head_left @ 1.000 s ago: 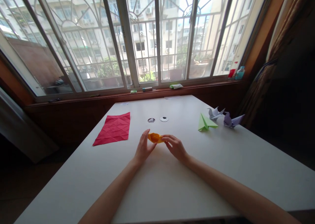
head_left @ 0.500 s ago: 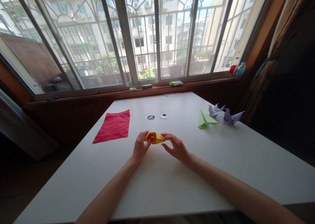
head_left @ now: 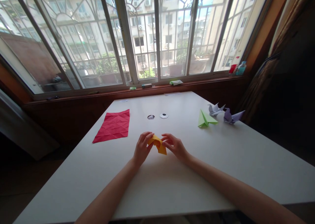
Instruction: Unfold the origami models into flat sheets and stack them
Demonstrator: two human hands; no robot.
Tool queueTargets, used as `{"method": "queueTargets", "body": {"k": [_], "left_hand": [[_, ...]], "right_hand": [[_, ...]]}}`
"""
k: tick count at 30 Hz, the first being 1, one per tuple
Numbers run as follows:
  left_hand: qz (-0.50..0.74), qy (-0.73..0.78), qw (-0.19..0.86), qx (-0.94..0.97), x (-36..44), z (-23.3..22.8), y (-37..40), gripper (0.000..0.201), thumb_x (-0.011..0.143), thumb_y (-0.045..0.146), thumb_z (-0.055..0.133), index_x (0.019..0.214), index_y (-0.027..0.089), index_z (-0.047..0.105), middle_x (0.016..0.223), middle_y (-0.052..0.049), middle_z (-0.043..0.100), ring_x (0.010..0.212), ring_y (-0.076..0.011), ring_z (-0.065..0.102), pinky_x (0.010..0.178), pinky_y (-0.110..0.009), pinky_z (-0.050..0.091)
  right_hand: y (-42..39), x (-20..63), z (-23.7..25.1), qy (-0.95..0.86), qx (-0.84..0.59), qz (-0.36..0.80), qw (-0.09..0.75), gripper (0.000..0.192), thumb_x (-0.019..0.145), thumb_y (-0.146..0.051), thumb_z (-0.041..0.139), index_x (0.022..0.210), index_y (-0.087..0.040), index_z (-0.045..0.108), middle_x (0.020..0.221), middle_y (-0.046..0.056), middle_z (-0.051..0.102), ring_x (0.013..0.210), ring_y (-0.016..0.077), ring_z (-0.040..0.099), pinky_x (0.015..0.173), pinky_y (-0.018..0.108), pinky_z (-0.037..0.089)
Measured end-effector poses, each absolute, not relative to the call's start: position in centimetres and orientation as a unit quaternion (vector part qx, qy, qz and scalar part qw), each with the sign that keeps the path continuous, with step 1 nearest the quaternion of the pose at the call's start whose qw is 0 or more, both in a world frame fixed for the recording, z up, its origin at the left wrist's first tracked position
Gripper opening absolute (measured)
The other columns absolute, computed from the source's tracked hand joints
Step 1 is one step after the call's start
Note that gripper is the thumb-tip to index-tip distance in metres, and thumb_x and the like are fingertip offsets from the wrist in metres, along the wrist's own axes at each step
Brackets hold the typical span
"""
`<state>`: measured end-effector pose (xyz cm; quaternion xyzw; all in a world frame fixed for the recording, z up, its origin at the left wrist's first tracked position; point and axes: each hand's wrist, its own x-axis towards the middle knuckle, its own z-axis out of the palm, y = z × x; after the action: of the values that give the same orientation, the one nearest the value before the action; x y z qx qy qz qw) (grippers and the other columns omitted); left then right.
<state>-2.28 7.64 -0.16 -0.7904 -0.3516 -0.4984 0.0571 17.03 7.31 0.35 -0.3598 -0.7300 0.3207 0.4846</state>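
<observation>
Left hand (head_left: 141,149) pinches yellow paper (head_left: 161,148), hiding one end; right hand (head_left: 177,147) curls beside it, whether gripping I cannot tell.

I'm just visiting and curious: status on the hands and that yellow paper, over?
Left hand pinching folded yellow paper. Right hand at its other side. Red sheet apart, to the left, out of the way.

Above the counter (head_left: 157,191), a folded paper (head_left: 161,148) is held between the left grip (head_left: 142,148) and the right grip (head_left: 176,147). From it, a sheet (head_left: 113,126) is laid at ten o'clock, two discs (head_left: 163,116) at twelve, and a plane (head_left: 206,119) at two, with two birds (head_left: 230,118) set past it.
</observation>
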Motion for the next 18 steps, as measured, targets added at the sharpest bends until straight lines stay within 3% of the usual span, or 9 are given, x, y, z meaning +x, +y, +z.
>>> {"method": "queueTargets", "body": {"k": [6, 12, 18], "left_hand": [[-0.495, -0.346, 0.059, -0.795, -2.42, -0.08, 7.54, 0.032, 0.085, 0.019, 0.05, 0.116, 0.024, 0.047, 0.108, -0.008, 0.053, 0.102, -0.0199, 0.055, 0.083, -0.037, 0.052], [-0.486, -0.345, 0.05, -0.801, -2.21, -0.03, 7.49, 0.036, 0.083, 0.02, 0.054, 0.118, 0.025, 0.045, 0.111, -0.008, 0.052, 0.103, -0.0205, 0.055, 0.084, -0.038, 0.052], [-0.464, -0.331, 0.023, -0.822, -2.04, 0.25, 7.23, 0.055, 0.078, 0.028, 0.062, 0.126, 0.024, 0.037, 0.121, -0.012, 0.048, 0.113, -0.0234, 0.05, 0.09, -0.04, 0.049]], "right_hand": [[6.79, 16.92, 0.75, -0.758, -0.329, 0.289, 0.483, 0.037, 0.071, -0.031, 0.066, 0.106, -0.021, 0.055, 0.087, 0.004, 0.068, 0.079, 0.0175, 0.066, 0.067, 0.033, 0.057], [7.1, 16.73, 0.25, -0.75, -0.348, 0.228, 0.514, 0.026, 0.074, -0.029, 0.062, 0.099, -0.021, 0.057, 0.094, 0.005, 0.065, 0.079, 0.0177, 0.064, 0.065, 0.034, 0.057], [7.52, 17.11, 0.13, -0.725, -0.38, 0.179, 0.546, 0.02, 0.076, -0.027, 0.059, 0.095, -0.022, 0.057, 0.094, 0.007, 0.063, 0.085, 0.0212, 0.061, 0.073, 0.041, 0.055]]}}
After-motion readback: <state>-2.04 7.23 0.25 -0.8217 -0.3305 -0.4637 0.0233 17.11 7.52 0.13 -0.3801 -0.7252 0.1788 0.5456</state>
